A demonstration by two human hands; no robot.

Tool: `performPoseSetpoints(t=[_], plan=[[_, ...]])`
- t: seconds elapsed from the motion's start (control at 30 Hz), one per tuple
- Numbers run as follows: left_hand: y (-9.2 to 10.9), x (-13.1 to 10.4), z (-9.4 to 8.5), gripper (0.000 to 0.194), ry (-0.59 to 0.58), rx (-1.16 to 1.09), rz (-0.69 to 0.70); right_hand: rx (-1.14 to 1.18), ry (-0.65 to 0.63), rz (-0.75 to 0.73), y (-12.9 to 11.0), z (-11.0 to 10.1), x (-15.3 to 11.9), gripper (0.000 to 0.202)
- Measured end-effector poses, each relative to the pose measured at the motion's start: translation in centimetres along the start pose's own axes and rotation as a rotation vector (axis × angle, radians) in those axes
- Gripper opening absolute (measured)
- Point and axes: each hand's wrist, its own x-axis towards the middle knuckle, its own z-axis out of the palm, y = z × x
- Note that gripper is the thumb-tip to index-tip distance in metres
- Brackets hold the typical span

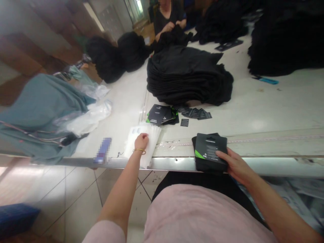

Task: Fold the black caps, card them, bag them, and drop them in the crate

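Observation:
My left hand [141,141], with a bracelet at the wrist, rests over a stack of whitish plastic bags [131,148] at the table's front edge. Its fingers are curled together in a pinch at the top bag. To the right, my right hand [234,163] grips a folded black garment [207,166] with a black and green card [210,145] on its front, thumb over the card. Behind the bags lies a pile of black and green cards [158,114]. Beside it are several small black labels [194,113] in a row and one loose label [184,122].
A thick stack of black garments [188,76] stands mid-table, with more black piles [288,40] at the right. Teal cloth [48,111] and clear plastic [87,119] lie left. A blue cutter [268,80] lies at right. Opposite, a person [169,20] handles black cloth.

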Motion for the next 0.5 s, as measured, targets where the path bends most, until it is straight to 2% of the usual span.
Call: performPoseSetpoints(t=[0.07, 0.17, 0.23, 0.27, 0.3, 0.4, 0.47, 0.5], plan=[[0.7, -1.2, -0.7, 0.013, 0.031, 0.052, 0.006, -0.002, 0.01, -0.007, 0.0, 0.0, 0.0, 0.043], [2.2, -4.7, -1.6, 0.018, 0.143, 0.091, 0.031, 0.002, 0.005, -0.036, -0.1, 0.2, -0.7, 0.044], [3.8, -7.6, -1.2, 0.026, 0.209, 0.062, 0.106, 0.016, -0.08, -0.052, -0.3, 0.6, -1.9, 0.044], [4.7, -8.9, -0.6, 0.029, 0.197, 0.035, 0.165, 0.023, -0.152, -0.047, -0.4, 1.0, -2.7, 0.044], [5.8, -10.0, 0.3, 0.031, 0.138, 0.003, 0.232, 0.032, -0.239, -0.032, -0.5, 1.5, -3.5, 0.044], [9.1, -11.8, 4.3, 0.021, -0.202, -0.069, 0.449, 0.055, -0.505, 0.06, -0.3, 3.1, -5.5, 0.046], [10.7, -12.1, 7.0, 0.018, -0.36, -0.086, 0.547, 0.089, -0.572, 0.117, 0.1, 3.6, -5.8, 0.045], [11.2, -12.2, 8.0, 0.018, -0.402, -0.084, 0.574, 0.118, -0.548, 0.139, 0.4, 3.5, -5.5, 0.041]])
